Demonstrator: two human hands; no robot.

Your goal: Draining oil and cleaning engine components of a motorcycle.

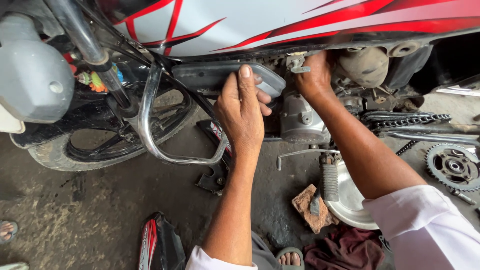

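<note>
A motorcycle with a white and red tank (280, 20) stands in front of me. My left hand (241, 107) grips a grey plastic side cover (220, 76) held against the frame below the tank. My right hand (314, 75) reaches in behind that cover, above the grey engine case (300, 120); its fingers are hidden by the bike's parts. Both forearms come up from white sleeves at the bottom.
A chrome crash guard (150, 130) and the front wheel (85, 150) stand at left. A loose drive chain (400, 121), a sprocket (454, 166), a footpeg (329, 181), a brick (311, 207), a metal bowl (350, 202), a dark red rag (345, 250) and a red-black panel (157, 245) lie on the concrete floor.
</note>
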